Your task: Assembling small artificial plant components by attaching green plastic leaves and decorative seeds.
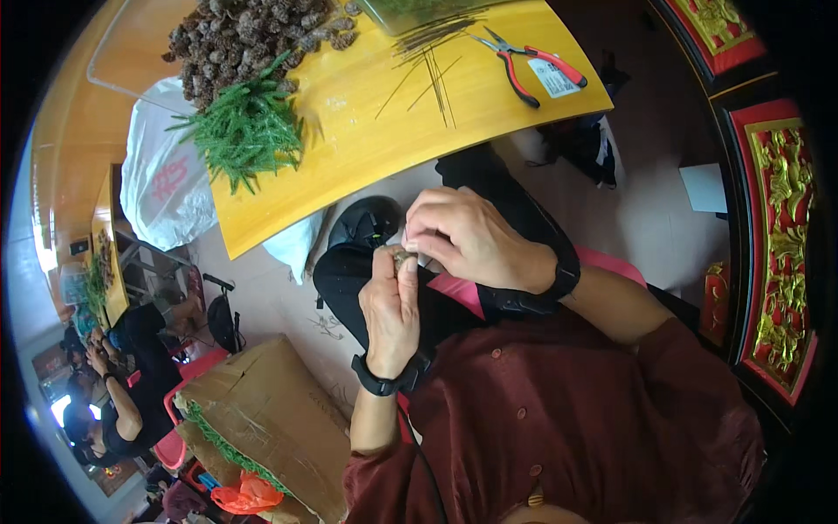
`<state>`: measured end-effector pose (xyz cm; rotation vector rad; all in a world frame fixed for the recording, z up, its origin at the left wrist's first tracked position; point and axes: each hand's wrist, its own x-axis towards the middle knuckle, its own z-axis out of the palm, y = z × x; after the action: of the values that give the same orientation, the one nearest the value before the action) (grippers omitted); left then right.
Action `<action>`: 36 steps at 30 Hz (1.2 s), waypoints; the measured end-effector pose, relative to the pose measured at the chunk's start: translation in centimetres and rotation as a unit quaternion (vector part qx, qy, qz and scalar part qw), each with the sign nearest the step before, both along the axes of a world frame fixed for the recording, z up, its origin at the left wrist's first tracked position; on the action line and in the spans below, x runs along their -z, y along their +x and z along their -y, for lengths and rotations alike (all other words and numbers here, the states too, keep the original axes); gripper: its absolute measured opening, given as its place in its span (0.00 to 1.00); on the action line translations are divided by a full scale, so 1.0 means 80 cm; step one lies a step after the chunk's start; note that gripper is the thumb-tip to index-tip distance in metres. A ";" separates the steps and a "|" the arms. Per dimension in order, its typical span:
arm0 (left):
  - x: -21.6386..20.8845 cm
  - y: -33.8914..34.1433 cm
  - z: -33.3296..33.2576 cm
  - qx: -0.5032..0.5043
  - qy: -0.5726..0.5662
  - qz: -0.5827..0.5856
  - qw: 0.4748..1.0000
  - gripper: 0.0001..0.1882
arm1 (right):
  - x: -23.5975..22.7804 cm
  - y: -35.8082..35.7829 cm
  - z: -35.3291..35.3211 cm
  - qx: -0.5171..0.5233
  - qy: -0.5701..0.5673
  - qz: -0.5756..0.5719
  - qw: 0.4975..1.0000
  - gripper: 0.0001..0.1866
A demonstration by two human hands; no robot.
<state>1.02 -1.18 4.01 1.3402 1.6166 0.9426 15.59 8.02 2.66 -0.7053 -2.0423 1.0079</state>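
Observation:
Over my lap, just off the table's near edge, my two hands meet. My left hand (390,307) is closed, thumb and fingers pinching a small brown pine cone (402,257) that is mostly covered. Above it, my right hand (483,240) has its fingertips pressed together right against the cone; whatever they grip is too small or hidden to make out. On the yellow table (349,140) lie a heap of pine cones (249,39), a bunch of green artificial sprigs (244,131), thin dark wires (434,83) and pliers with red-and-black handles (530,63).
A clear container (419,13) stands at the table's far edge. White plastic bag (166,175) hangs at the table's left. A cardboard box (271,410) with greenery sits on the floor to my left. Other people work at far left. Carved red-and-gold panels (781,244) stand at right.

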 end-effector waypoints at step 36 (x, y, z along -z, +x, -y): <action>-0.167 -0.053 -0.166 -0.093 0.250 -0.315 0.911 0.15 | -0.085 0.038 0.005 0.001 -0.572 -0.211 0.792 0.10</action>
<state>-3.20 12.10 17.33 2.0225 2.0990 1.1646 18.59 7.63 9.46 -0.9188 -0.8671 2.1847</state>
